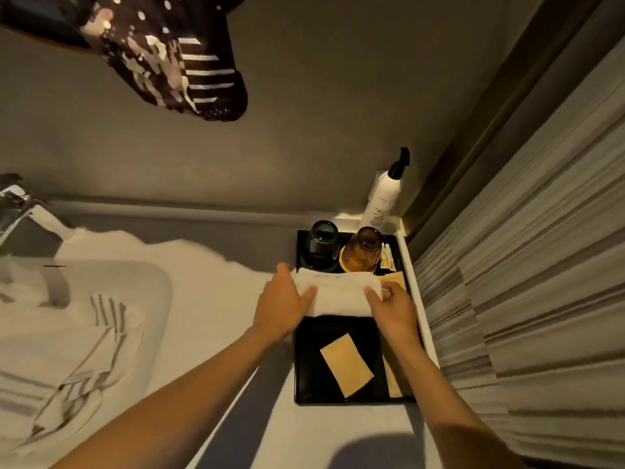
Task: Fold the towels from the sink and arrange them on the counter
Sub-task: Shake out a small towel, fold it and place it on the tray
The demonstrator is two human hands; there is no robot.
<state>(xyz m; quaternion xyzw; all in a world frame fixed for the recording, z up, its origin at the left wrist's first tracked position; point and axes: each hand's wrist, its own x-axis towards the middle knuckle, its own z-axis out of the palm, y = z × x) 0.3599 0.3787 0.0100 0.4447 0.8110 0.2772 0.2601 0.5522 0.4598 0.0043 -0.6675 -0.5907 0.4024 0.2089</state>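
A small folded white towel (338, 292) lies across the middle of a black tray (307, 377) on the counter, just in front of two glasses. My left hand (282, 299) holds the towel's left end and my right hand (394, 308) holds its right end, fingers resting on top. In the sink (159, 299) at the left lie more white towels with grey stripes (77, 360), crumpled and unfolded.
On the tray stand a dark blue glass (323, 245) and an amber ribbed glass (362, 250), with tan paper packets (346, 365). A white pump bottle (384, 198) stands in the corner. The tap (23, 211) overhangs the sink. A striped wall runs along the right.
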